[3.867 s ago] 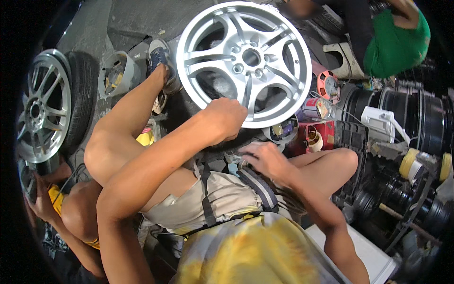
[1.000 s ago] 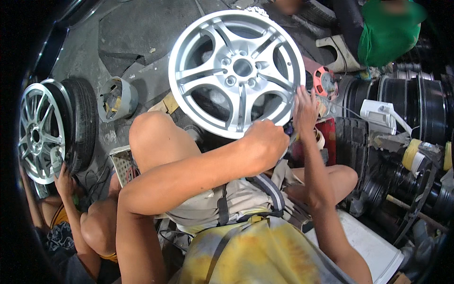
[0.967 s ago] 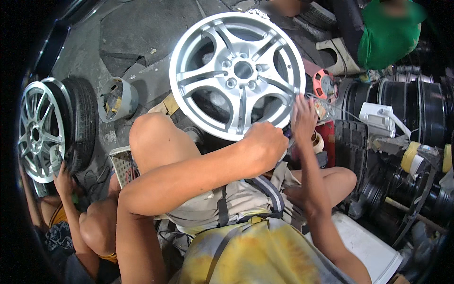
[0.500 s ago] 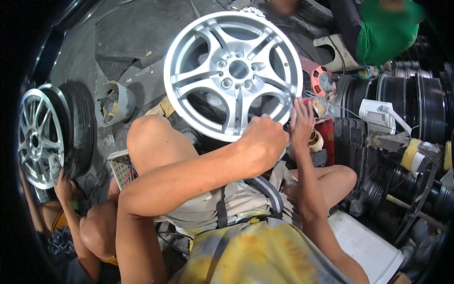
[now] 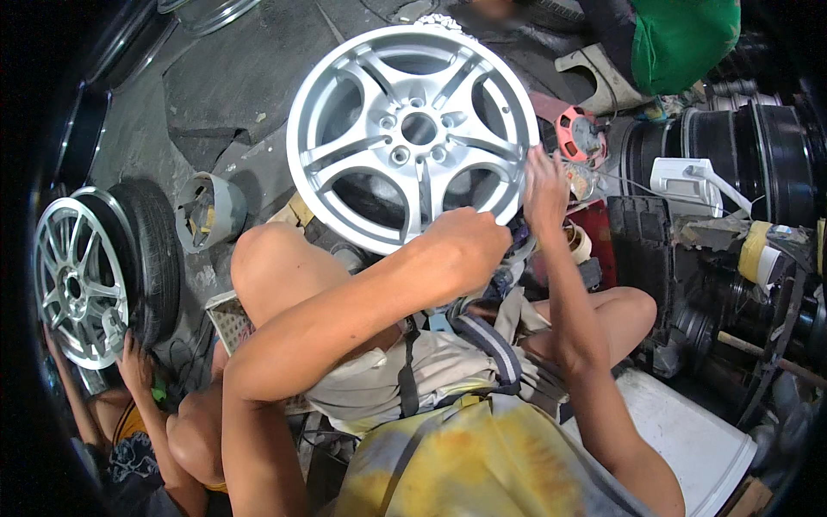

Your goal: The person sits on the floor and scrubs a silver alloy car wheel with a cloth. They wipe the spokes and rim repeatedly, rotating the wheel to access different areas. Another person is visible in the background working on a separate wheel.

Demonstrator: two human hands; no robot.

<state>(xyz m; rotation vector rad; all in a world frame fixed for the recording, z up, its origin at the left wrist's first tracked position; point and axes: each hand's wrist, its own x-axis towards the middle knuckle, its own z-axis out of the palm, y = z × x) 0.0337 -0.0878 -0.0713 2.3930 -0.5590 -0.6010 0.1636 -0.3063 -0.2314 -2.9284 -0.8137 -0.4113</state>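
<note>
Wheel rim [image 5: 419, 148], silver with paired spokes and a round hub hole, lies just ahead of both hands, its face turned toward the wearer. At its near right edge sits the left hand [image 5: 465, 246], reached across the body, back upward and fingers curled in like a fist; their undersides are hidden, so whether it grips something cannot be told. Just to its right and a little farther ahead is the right hand [image 5: 546, 191], fingers stretched out and close together along the rim's right edge; they are blurred, and whether they touch the metal is unclear.

Just right of the right hand is a tin [image 5: 581, 183], with a round red device [image 5: 579, 135] ahead of it. Nearer the body, beside the right wrist, a tape roll [image 5: 579, 244] sits by a red box [image 5: 603, 241]. Farther right of that hand come a white plastic case [image 5: 680, 185] and a row of dark wheels [image 5: 724, 155]. Well ahead of both hands, to the right, a co-worker in a green top [image 5: 689, 43] is beside a beige stool [image 5: 620, 90].

Well left of the left hand stands a grey bucket [image 5: 231, 215]; farther left, a second silver wheel [image 5: 82, 297] leans by a black tyre [image 5: 153, 267], a co-worker's hand [image 5: 135, 366] near its lower edge.
</note>
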